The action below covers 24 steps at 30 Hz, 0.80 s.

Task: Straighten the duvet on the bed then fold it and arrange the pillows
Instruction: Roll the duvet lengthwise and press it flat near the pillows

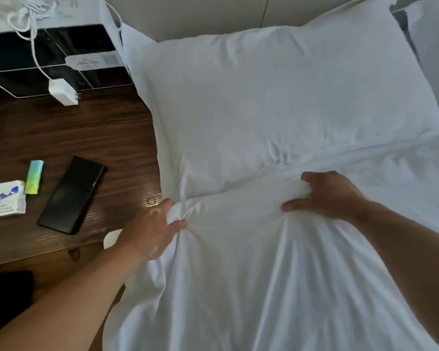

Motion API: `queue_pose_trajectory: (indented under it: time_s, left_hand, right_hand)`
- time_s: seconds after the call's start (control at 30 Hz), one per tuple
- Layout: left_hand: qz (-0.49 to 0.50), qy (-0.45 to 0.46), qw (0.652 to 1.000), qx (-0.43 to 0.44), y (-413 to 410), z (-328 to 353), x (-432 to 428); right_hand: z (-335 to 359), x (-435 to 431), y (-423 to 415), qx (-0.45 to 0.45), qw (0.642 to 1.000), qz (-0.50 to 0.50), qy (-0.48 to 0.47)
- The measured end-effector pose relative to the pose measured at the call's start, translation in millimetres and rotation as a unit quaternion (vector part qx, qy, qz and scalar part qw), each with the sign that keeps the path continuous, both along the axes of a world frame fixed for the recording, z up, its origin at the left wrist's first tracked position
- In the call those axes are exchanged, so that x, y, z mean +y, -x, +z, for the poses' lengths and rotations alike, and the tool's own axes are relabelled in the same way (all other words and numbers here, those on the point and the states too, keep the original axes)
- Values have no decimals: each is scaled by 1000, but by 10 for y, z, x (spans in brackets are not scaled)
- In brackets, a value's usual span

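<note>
A white duvet (pixel 251 287) covers the lower part of the bed, creased where it is gathered. My left hand (pixel 152 229) grips its top edge at the bed's left side. My right hand (pixel 327 196) grips the same edge further right, fingers curled into the fabric. Just beyond that edge lies a large white pillow (pixel 276 105) against the headboard. A second white pillow (pixel 433 46) shows partly at the top right corner.
Left of the bed stands a dark wooden nightstand (pixel 86 127) with a black phone (pixel 71 196), a small green tube (pixel 34 177), a white packet (pixel 7 198), a white charger (pixel 62 92) on a cord, and a black box (pixel 48 54).
</note>
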<state>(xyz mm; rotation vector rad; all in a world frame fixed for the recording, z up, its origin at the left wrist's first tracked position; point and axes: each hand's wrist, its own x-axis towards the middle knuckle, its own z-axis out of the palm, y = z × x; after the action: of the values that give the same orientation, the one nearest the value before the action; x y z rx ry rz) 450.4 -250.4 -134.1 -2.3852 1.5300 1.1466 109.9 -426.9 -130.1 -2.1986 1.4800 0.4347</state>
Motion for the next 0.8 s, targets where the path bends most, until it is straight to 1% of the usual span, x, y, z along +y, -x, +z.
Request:
queue_pose_trajectory:
  time_s: [0.03, 0.1, 0.13, 0.17, 0.2, 0.23, 0.27, 0.3, 0.33, 0.37, 0.4, 0.47, 0.53, 0.6, 0.67, 0.7, 0.73, 0.8]
  left_hand:
    - [7, -9, 1000, -10, -11, -7, -8]
    - [-33, -21, 994, -101, 134, -40, -35]
    - [-68, 19, 986, -153, 295, -61, -41]
    - [-110, 93, 975, -169, 513, -79, -75]
    - [-154, 178, 962, -142, 770, -85, -111]
    - [-200, 237, 947, -88, 1042, -85, -145]
    - [-245, 254, 935, -33, 1304, -92, -200]
    - [-286, 232, 930, 4, 1524, -115, -266]
    - [-323, 193, 927, 16, 1679, -161, -338]
    - [-356, 150, 922, -3, 1755, -248, -410]
    - [-378, 128, 917, -28, 1759, -374, -460]
    - [-383, 121, 914, -52, 1666, -600, -466]
    - [-370, 126, 917, -76, 1675, -632, -447]
    - [-313, 140, 935, -90, 1903, -515, -532]
    - [-233, 130, 958, -110, 2315, -293, -802]
    - [-218, 125, 961, -112, 2572, -181, -991]
    - [-230, 142, 958, -98, 2855, -86, -1179]
    - [-289, 201, 936, -15, 3474, 83, -1529]
  right_hand:
    - [-3, -42, 16, -17, 1000, -18, 17]
    - [-100, -18, 38, -18, 999, -38, 23]
    - [-197, 41, 27, 2, 999, -29, 20]
    - [-287, 101, 15, 33, 999, -11, 18]
    - [-359, 147, 1, 54, 998, 2, 16]
    - [-389, 186, -12, 53, 998, 2, 23]
    - [-358, 211, 2, 31, 999, -7, 44]
    - [-279, 228, 59, 4, 997, -17, 73]
    - [-191, 248, 179, -10, 995, -28, 97]
    - [-111, 275, 362, -10, 993, -45, 112]
    - [-48, 321, 599, 5, 990, -72, 120]
    - [20, 508, 1188, 51, 980, -154, 119]
    - [45, 845, 1725, 75, 962, -238, 112]
    - [25, 1185, 2015, 74, 951, -276, 119]
    - [-11, 1363, 2091, 56, 943, -305, 121]
    - [-20, 1382, 2104, 42, 936, -327, 124]
    - [-27, 1379, 2119, 27, 927, -350, 129]
    - [-64, 1349, 2166, 4, 912, -384, 144]
